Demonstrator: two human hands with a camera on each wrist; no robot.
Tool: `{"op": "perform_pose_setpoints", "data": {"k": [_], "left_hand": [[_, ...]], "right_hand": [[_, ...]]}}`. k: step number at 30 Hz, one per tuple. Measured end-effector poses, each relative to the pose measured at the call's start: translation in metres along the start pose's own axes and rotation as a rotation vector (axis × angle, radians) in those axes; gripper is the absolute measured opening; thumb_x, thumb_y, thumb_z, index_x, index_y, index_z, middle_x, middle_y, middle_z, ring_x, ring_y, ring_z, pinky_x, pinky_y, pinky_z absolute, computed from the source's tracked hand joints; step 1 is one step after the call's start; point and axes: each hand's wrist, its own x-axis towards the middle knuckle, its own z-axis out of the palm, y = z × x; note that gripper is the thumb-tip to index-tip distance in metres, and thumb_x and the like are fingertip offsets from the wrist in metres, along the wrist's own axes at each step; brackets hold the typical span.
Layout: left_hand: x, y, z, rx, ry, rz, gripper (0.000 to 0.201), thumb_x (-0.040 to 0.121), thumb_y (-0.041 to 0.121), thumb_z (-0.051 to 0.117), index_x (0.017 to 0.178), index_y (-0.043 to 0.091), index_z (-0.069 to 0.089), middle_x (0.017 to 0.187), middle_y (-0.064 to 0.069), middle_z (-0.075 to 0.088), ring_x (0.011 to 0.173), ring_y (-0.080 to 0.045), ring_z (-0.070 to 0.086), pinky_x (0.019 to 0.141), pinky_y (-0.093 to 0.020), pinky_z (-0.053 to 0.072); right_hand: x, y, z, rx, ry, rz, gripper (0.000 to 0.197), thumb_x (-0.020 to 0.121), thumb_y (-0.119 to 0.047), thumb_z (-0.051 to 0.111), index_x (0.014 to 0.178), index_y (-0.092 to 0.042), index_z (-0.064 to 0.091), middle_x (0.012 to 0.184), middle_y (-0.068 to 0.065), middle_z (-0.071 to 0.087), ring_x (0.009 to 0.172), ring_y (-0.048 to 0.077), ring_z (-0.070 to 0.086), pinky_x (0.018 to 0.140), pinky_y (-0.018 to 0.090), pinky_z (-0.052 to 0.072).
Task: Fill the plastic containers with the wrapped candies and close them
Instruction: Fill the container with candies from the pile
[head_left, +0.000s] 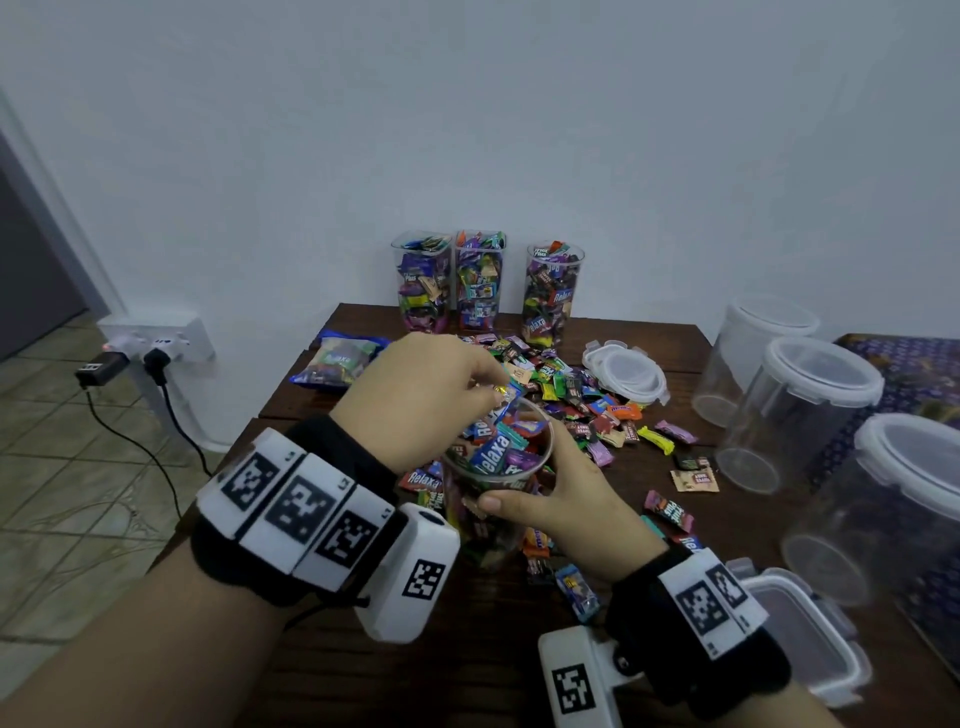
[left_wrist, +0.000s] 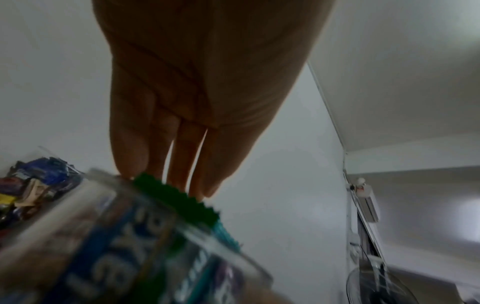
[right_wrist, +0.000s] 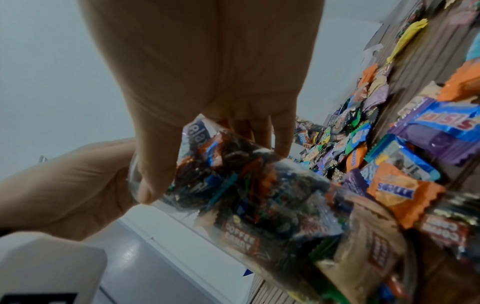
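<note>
A round clear container (head_left: 493, 540) heaped with wrapped candies stands near the middle of the dark wooden table (head_left: 467, 665). My right hand (head_left: 519, 467) grips it, thumb on the near rim and fingers round the far right side; the right wrist view shows the same container (right_wrist: 259, 195) in that grip. My left hand (head_left: 493, 392) hovers over its far rim, fingertips bunched on a gold-wrapped candy (head_left: 501, 389). In the left wrist view the fingers (left_wrist: 135, 160) reach down to the container's rim (left_wrist: 103, 185) and a green wrapper (left_wrist: 179, 197). Loose candies (head_left: 571, 395) lie behind and right.
Three filled open containers (head_left: 426, 280), (head_left: 479, 280), (head_left: 553, 291) stand at the wall. Stacked round lids (head_left: 626, 376) lie right of the pile. Three empty lidded jars (head_left: 800, 415) line the right side, a rectangular clip-lid box (head_left: 800, 623) front right, a candy bag (head_left: 337, 361) back left.
</note>
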Motion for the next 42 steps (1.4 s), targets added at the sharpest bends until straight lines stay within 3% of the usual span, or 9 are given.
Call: {"op": "perform_pose_setpoints", "data": {"k": [5,8,13,18,21,28,32,37,42], "left_hand": [[0.005,0.009,0.012,0.171,-0.175,0.075,0.026,0.092,0.025,0.052,0.111,0.033,0.068,0.108,0.008,0.068,0.098,-0.012,0.060,0.085,-0.029,0.047],[0.006,0.008,0.009,0.142,-0.182,0.075,0.026,0.093,0.023,0.051,0.109,0.032,0.069,0.109,0.011,0.068,0.095,-0.007,0.059,0.082,-0.022,0.043],[0.003,0.004,0.003,0.029,0.083,0.008,0.026,0.094,0.030,0.052,0.114,0.028,0.067,0.112,0.010,0.068,0.100,-0.006,0.059,0.082,-0.018,0.038],[0.000,0.010,0.016,0.073,-0.143,0.048,0.027,0.093,0.034,0.053,0.117,0.032,0.066,0.108,0.009,0.067,0.093,-0.008,0.057,0.076,-0.023,0.042],[-0.001,0.007,0.019,0.004,-0.111,0.044,0.024,0.093,0.032,0.054,0.114,0.032,0.067,0.106,0.010,0.066,0.091,-0.006,0.057,0.075,-0.021,0.041],[-0.011,-0.004,0.025,-0.226,0.116,0.016,0.017,0.092,0.029,0.055,0.101,0.028,0.069,0.099,0.012,0.064,0.092,-0.005,0.057,0.086,-0.033,0.048],[-0.014,-0.010,0.028,-0.259,0.183,0.019,0.017,0.092,0.032,0.056,0.102,0.028,0.069,0.101,0.014,0.059,0.096,-0.004,0.054,0.089,-0.030,0.045],[-0.015,-0.016,0.029,-0.234,0.155,-0.004,0.025,0.091,0.037,0.056,0.113,0.028,0.065,0.117,0.013,0.055,0.112,-0.004,0.048,0.098,-0.028,0.038],[-0.018,-0.017,0.031,-0.266,0.008,-0.056,0.056,0.086,0.050,0.057,0.138,0.032,0.044,0.141,0.015,0.039,0.128,-0.002,0.035,0.099,-0.020,0.025]], "right_hand": [[-0.001,0.000,0.000,0.021,-0.007,0.006,0.066,0.067,-0.029,0.080,0.122,-0.036,0.044,0.118,-0.015,0.059,0.109,-0.001,0.057,0.095,0.027,0.046],[-0.001,0.000,-0.001,0.003,-0.011,0.009,0.065,0.070,-0.026,0.081,0.123,-0.035,0.044,0.117,-0.016,0.059,0.109,0.000,0.056,0.097,0.028,0.046],[0.000,-0.001,-0.001,-0.004,-0.002,0.004,0.069,0.070,-0.026,0.080,0.124,-0.040,0.040,0.121,-0.017,0.058,0.112,-0.003,0.055,0.099,0.025,0.045],[0.001,0.001,-0.002,-0.017,-0.012,-0.006,0.067,0.072,-0.025,0.081,0.125,-0.034,0.042,0.119,-0.015,0.058,0.111,-0.001,0.055,0.100,0.032,0.044],[0.003,0.004,-0.005,-0.078,-0.037,-0.013,0.073,0.066,-0.028,0.083,0.123,-0.043,0.040,0.123,-0.014,0.055,0.115,0.003,0.053,0.101,0.037,0.044],[0.008,0.032,-0.026,-0.512,-0.076,0.018,0.095,0.061,-0.057,0.055,0.147,-0.031,0.023,0.152,-0.006,0.023,0.142,0.014,0.015,0.115,0.044,0.021],[0.013,0.047,-0.028,-0.728,-0.067,0.164,0.080,0.087,-0.044,0.057,0.151,-0.022,0.014,0.159,-0.002,0.008,0.145,0.015,0.004,0.118,0.035,0.010],[0.020,0.060,-0.033,-0.927,-0.113,0.271,0.076,0.093,-0.053,0.045,0.152,-0.021,0.010,0.159,0.001,0.003,0.146,0.019,0.000,0.119,0.038,0.009],[0.023,0.065,-0.034,-1.038,-0.172,0.336,0.073,0.094,-0.058,0.034,0.152,-0.021,0.007,0.160,0.001,-0.002,0.146,0.020,-0.005,0.118,0.042,0.006]]}}
